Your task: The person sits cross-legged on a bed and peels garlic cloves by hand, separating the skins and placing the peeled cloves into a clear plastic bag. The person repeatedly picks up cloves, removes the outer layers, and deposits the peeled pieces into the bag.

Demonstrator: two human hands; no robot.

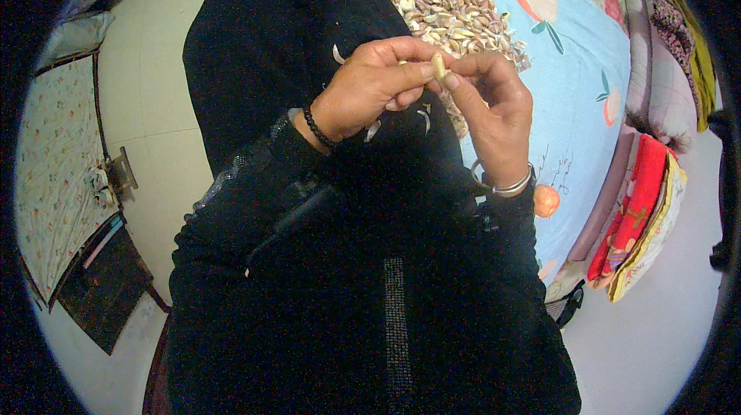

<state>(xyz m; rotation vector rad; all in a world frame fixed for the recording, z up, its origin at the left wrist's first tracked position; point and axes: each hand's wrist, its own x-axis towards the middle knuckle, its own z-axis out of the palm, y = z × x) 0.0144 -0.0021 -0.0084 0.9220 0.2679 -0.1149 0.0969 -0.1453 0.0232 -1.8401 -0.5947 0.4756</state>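
Between the fingertips of both hands is a pale garlic clove (439, 67), standing nearly upright. My left hand (379, 76), with a black bead bracelet at the wrist, pinches it between thumb and forefinger. From the other side my right hand (496, 99), wearing a silver bangle, has its thumb tip against the clove's lower part. Beyond the hands a heap of unpeeled garlic cloves (457, 13) lies on a light blue printed cloth (570, 97). Bits of garlic skin (425, 121) are scattered on the black trousers (278, 56) under my hands.
Folded quilts, one of them red (642, 195), are stacked along the right side. A rolled greyish bedding piece (666, 62) lies farther up. Left of my legs is pale tiled floor (162, 85), with a flower-patterned cover (61, 166) and a dark wooden board (107, 282) beyond it.
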